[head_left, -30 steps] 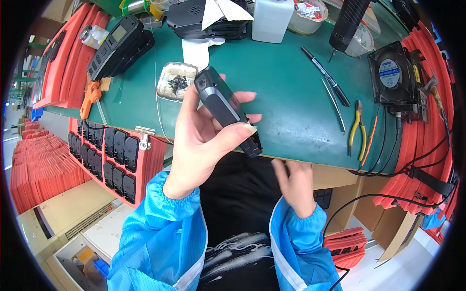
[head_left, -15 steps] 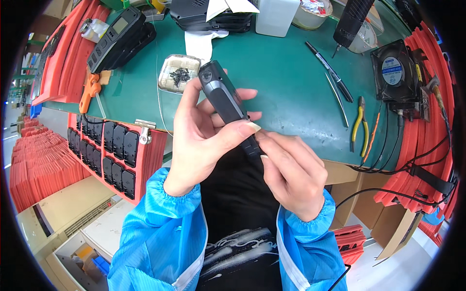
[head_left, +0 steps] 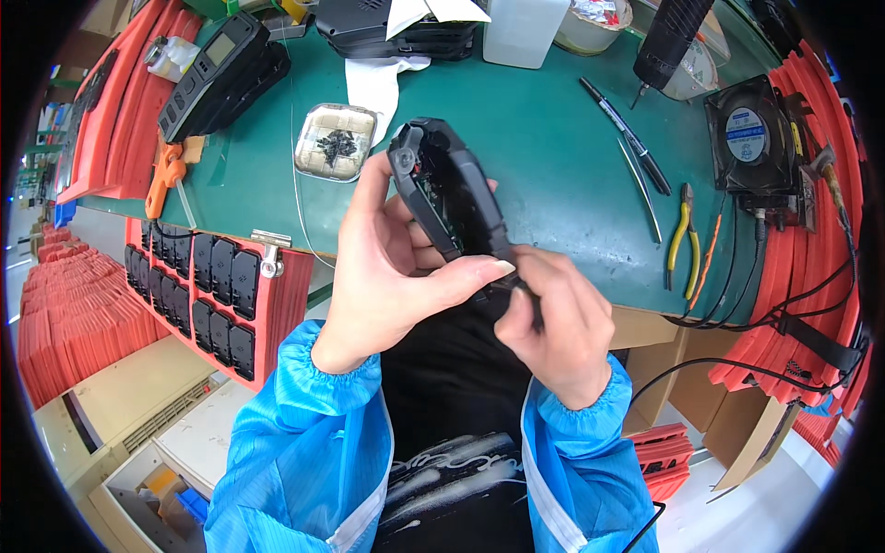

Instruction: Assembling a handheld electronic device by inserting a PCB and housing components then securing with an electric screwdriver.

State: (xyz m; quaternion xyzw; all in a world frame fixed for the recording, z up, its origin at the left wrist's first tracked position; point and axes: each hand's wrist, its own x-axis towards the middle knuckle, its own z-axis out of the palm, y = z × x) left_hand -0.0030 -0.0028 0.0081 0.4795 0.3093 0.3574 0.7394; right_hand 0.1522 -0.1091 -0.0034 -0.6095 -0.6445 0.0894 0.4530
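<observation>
A black handheld device point(head_left: 472, 201) is tilted up between my hands over the front edge of the table. Its casing stands parted along the side, showing a dark inside with a bit of green and a small red spot near the top. My left hand point(head_left: 383, 272) wraps round it from the left, thumb across the lower part and fingers behind. At the lower right end, my right hand point(head_left: 562, 318) pinches the casing with thumb and fingers. Just beyond the left fingers lies a square, pale dish point(head_left: 323, 164) with black bits in the middle.
On the green table point(head_left: 572, 175) at right are a black pen point(head_left: 627, 136), tweezers point(head_left: 643, 189), yellow-handled pliers point(head_left: 682, 235) and a fan point(head_left: 751, 134). An electric screwdriver point(head_left: 668, 41) hangs above. A glue gun point(head_left: 166, 180) and black devices point(head_left: 217, 78) stand left. Red trays point(head_left: 290, 304) hold black parts.
The device has turned so its inside shows, and the casing halves now stand apart at the top. My right hand has shifted slightly down at the lower end.
</observation>
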